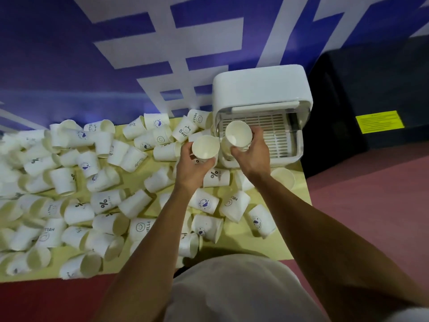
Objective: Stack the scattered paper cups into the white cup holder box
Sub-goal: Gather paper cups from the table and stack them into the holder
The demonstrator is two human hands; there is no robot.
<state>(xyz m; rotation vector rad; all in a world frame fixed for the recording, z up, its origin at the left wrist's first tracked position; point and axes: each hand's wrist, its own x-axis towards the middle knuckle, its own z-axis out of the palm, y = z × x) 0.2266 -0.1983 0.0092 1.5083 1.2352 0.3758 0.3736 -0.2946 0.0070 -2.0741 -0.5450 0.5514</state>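
My left hand [190, 169] grips one white paper cup [205, 147] upright, mouth up, just left of the white cup holder box [262, 89]. My right hand [251, 154] holds another paper cup [238, 133], mouth tilted toward me, at the box's open front over its slatted tray [276, 133]. The box's lid is raised. Many scattered paper cups [106, 202] with blue prints lie on their sides across the yellow table [234, 238].
A blue and white wall banner [139, 54] rises behind the table. A black block [371, 101] with a yellow label stands right of the box. Red floor [371, 205] borders the table's right and front edges. One cup [283, 177] stands by the table's right edge.
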